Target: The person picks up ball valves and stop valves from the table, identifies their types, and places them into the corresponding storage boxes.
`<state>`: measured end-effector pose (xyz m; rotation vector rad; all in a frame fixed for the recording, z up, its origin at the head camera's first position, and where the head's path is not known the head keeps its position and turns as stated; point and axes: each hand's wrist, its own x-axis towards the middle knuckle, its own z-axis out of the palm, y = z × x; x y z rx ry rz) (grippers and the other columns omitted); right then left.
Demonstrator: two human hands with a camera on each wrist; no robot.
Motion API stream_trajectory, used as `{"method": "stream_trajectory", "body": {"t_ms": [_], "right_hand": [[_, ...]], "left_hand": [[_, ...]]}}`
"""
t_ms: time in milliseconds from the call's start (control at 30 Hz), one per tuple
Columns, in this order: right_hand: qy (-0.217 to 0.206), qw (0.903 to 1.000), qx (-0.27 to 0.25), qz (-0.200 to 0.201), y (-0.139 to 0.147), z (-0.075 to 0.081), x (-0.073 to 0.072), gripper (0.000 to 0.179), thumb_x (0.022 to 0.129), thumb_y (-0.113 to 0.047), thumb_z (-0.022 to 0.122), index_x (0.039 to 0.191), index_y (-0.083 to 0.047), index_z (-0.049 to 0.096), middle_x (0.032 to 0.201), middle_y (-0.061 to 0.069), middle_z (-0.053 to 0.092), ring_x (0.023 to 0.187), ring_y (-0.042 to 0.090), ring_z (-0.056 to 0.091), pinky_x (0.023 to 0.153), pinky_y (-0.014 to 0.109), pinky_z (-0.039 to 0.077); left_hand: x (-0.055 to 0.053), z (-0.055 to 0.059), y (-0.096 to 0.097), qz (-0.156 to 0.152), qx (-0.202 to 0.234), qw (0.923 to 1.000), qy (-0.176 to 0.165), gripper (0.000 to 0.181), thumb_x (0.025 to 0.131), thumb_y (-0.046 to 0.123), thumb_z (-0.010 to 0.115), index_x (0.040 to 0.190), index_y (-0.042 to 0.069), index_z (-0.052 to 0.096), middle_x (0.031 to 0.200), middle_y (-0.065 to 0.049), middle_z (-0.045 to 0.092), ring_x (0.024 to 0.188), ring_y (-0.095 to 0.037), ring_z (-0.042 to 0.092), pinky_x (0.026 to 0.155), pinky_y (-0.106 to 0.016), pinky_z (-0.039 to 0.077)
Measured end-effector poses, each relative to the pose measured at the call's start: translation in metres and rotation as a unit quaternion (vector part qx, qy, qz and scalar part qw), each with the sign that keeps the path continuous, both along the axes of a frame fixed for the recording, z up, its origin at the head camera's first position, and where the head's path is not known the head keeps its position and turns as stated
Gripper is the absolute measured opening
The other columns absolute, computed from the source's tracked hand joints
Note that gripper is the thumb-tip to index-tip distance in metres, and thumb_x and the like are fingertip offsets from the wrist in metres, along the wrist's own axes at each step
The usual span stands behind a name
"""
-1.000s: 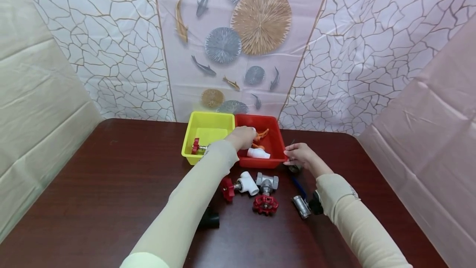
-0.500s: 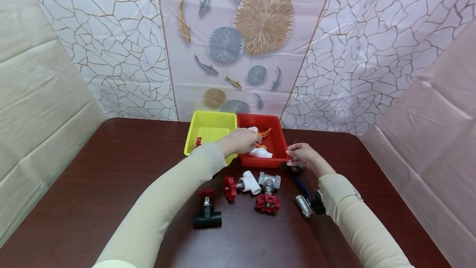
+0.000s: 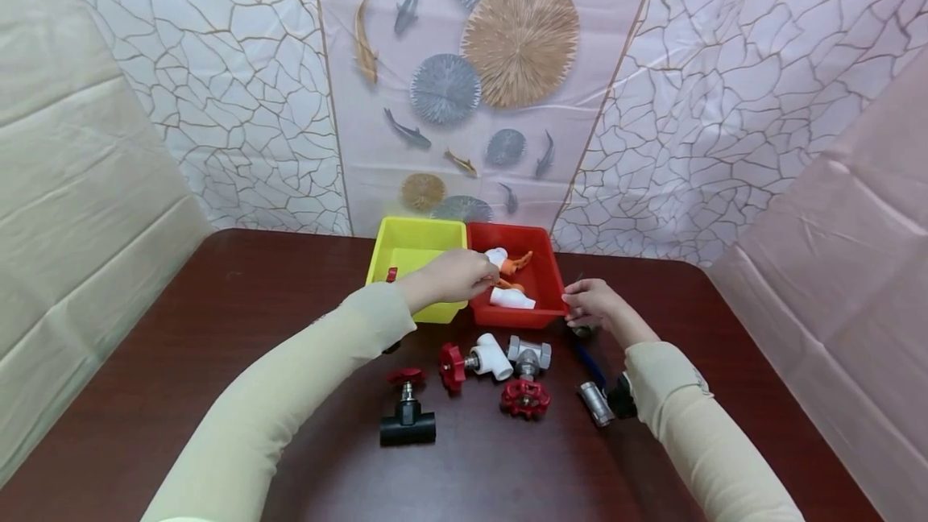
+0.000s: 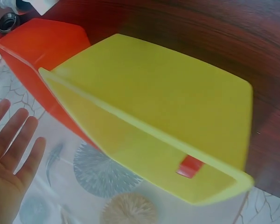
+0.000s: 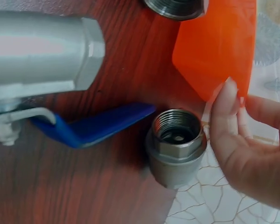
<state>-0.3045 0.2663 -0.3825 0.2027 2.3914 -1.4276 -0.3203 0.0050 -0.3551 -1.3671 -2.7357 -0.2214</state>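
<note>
My left hand hovers where the yellow bin meets the red bin. Its fingers are spread and hold nothing in the left wrist view. At the red bin's front right corner, my right hand pinches the rim between thumb and fingers, seen close in the right wrist view. Inside the red bin lie two white plastic valves with orange handles; the nearer white valve rests by the front wall. A red handwheel shows inside the yellow bin, the rest of its valve hidden.
Below the bins stand a black tee valve, a white tee valve and a metal valve with a red handwheel. Beside my right hand are a threaded metal fitting and a ball valve with a blue lever.
My left hand has drawn back leftward out of the red bin, uncovering the white and orange valves. The left sleeve no longer covers the black tee valve. My right hand stays at the corner.
</note>
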Motion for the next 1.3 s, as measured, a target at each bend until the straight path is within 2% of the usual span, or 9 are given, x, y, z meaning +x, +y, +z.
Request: {"method": "stream_trajectory", "body": {"t_ms": [133,200,367,533,600,800,933,1067,1300], "right_hand": [[0.056,0.9963,0.066,-0.004,-0.006,0.003,0.004,0.032,0.094,-0.004,0.052,0.120,0.011,0.042,0.084,0.013,0.057,0.062,0.015,0.060,0.064,0.032,0.057],[0.100,0.9882,0.116,0.003,-0.010,0.003,0.007,0.027,0.092,-0.003,0.054,0.114,0.010,0.046,0.087,0.016,0.058,0.063,0.017,0.059,0.062,0.033,0.056],[0.212,0.9459,0.243,0.033,-0.020,0.002,0.014,0.017,0.089,-0.004,0.058,0.101,0.005,0.051,0.086,0.019,0.057,0.069,0.023,0.055,0.059,0.031,0.048],[0.282,0.9085,0.304,0.049,-0.026,0.004,0.023,0.017,0.087,-0.003,0.062,0.100,0.003,0.052,0.086,0.019,0.055,0.071,0.027,0.053,0.061,0.036,0.046],[0.300,0.8976,0.318,0.054,-0.028,0.006,0.027,0.020,0.087,-0.004,0.063,0.102,0.003,0.052,0.088,0.020,0.055,0.071,0.026,0.053,0.060,0.037,0.046],[0.357,0.8796,0.309,0.057,-0.040,0.011,0.043,0.024,0.086,-0.005,0.064,0.107,0.002,0.055,0.093,0.021,0.059,0.068,0.024,0.053,0.061,0.039,0.048],[0.397,0.8691,0.289,0.062,-0.057,0.017,0.056,0.022,0.085,-0.005,0.066,0.105,0.000,0.057,0.091,0.018,0.061,0.065,0.024,0.056,0.058,0.038,0.048],[0.416,0.8663,0.262,0.088,-0.077,0.021,0.075,0.022,0.084,-0.006,0.067,0.104,-0.003,0.059,0.092,0.014,0.063,0.070,0.022,0.059,0.060,0.035,0.050],[0.450,0.8498,0.224,0.157,-0.108,0.020,0.115,0.030,0.082,-0.008,0.071,0.110,-0.007,0.061,0.102,0.006,0.063,0.086,0.015,0.059,0.072,0.031,0.053]], "left_hand": [[0.004,0.001,-0.012,-0.003,0.008,0.9999,0.009,0.018,0.092,0.011,0.056,0.103,0.011,0.070,0.099,-0.004,0.070,0.090,-0.017,0.065,0.082,-0.030,0.052],[0.006,0.002,-0.019,0.000,0.012,0.9999,0.011,0.018,0.092,0.013,0.057,0.104,0.011,0.070,0.099,-0.003,0.071,0.090,-0.017,0.065,0.083,-0.031,0.052],[0.012,0.000,-0.035,0.007,0.026,0.9996,0.007,0.019,0.092,0.014,0.058,0.106,0.011,0.071,0.103,-0.004,0.071,0.096,-0.017,0.065,0.087,-0.033,0.052],[0.020,-0.002,-0.048,0.009,0.030,0.9994,0.015,0.018,0.091,0.014,0.058,0.104,0.010,0.071,0.101,-0.003,0.070,0.096,-0.017,0.065,0.086,-0.034,0.052],[0.025,-0.002,-0.053,0.006,0.032,0.9992,0.021,0.018,0.091,0.014,0.059,0.103,0.010,0.071,0.101,-0.003,0.070,0.096,-0.017,0.065,0.085,-0.034,0.052],[0.037,-0.001,-0.073,-0.010,0.052,0.9976,0.044,0.017,0.091,0.012,0.059,0.101,0.009,0.071,0.097,-0.003,0.070,0.092,-0.017,0.066,0.083,-0.034,0.053],[0.046,-0.003,-0.088,-0.002,0.078,0.9965,0.032,0.015,0.091,0.013,0.060,0.100,0.010,0.070,0.095,-0.001,0.070,0.089,-0.014,0.065,0.083,-0.033,0.053],[0.059,-0.009,-0.101,0.017,0.097,0.9945,0.035,0.013,0.089,0.015,0.063,0.100,0.012,0.070,0.095,0.001,0.070,0.090,-0.013,0.064,0.084,-0.033,0.053],[0.083,-0.015,-0.116,0.025,0.143,0.9860,0.081,0.012,0.086,0.015,0.067,0.097,0.012,0.072,0.094,0.001,0.070,0.089,-0.013,0.066,0.077,-0.032,0.055]]}}
